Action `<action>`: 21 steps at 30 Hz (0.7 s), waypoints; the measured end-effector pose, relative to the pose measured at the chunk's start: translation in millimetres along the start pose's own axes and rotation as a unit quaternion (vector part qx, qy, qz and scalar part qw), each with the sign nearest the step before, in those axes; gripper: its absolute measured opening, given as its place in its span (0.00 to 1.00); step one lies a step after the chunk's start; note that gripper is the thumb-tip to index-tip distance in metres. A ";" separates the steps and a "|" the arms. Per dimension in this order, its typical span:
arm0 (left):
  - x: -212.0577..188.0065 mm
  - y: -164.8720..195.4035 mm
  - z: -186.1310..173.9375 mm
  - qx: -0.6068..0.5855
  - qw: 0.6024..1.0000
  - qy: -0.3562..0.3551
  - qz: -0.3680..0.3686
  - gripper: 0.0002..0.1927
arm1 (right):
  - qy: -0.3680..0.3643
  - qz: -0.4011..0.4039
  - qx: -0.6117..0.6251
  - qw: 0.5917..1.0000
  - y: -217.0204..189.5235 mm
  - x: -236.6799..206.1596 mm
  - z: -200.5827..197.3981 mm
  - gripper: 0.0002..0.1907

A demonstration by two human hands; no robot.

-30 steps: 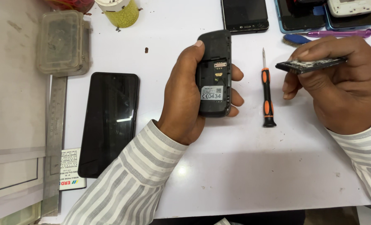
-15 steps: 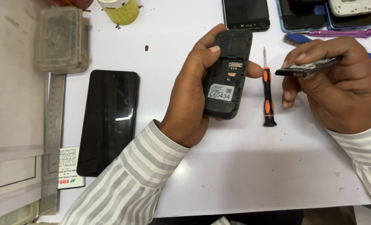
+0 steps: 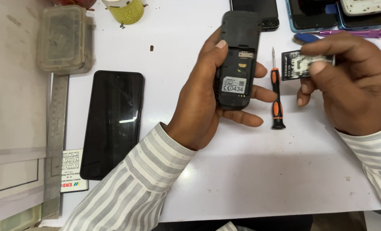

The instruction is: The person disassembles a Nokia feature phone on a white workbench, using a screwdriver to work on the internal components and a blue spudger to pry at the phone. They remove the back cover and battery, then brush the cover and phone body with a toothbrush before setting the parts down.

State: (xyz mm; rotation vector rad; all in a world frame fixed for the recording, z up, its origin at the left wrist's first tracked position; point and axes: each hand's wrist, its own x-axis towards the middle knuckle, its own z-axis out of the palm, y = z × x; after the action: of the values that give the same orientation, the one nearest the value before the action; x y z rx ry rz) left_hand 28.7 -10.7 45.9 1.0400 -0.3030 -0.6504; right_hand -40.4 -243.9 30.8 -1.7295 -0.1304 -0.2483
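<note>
My left hand (image 3: pixel 199 102) grips a small black keypad phone (image 3: pixel 236 55), back side up, with its cover off and the empty battery bay showing. My right hand (image 3: pixel 349 81) pinches a flat black battery (image 3: pixel 295 64) between thumb and fingers, held just right of the phone. Between the two hands a screwdriver (image 3: pixel 277 96) with an orange-and-black handle lies on the white table (image 3: pixel 242 179), tip pointing away from me.
A black smartphone (image 3: pixel 112 124) lies face up at the left, beside a metal ruler (image 3: pixel 54 141) and a clear plastic box (image 3: pixel 64 38). Several phones (image 3: pixel 327 13) and a purple tool (image 3: pixel 349 32) lie along the far edge. A yellow-green cup (image 3: pixel 124 9) stands at the top.
My left hand has lifted the phone farther away and tilted it more upright. My right hand has turned the battery from edge-on to flat, face toward me, and brought it closer to the phone.
</note>
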 end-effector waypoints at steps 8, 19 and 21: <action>-1.5 -5.9 -3.5 0.043 0.999 -0.014 0.007 0.34 | 0.046 -0.032 -0.055 0.997 3.8 -2.7 -3.2 0.15; 0.3 -18.5 4.9 0.078 0.996 -0.007 -0.045 0.32 | -0.015 -0.091 -0.169 0.981 -10.2 -7.6 6.3 0.15; 0.1 -20.5 7.1 0.099 0.993 -0.016 -0.060 0.32 | -0.033 -0.110 -0.181 0.977 -14.9 -5.9 9.7 0.14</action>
State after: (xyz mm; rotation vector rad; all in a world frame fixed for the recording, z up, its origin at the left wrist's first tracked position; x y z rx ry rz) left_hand 17.8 -22.7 31.5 1.2455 -0.3396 -0.7572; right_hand -48.6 -231.4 42.1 -2.0879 -0.3444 -0.3976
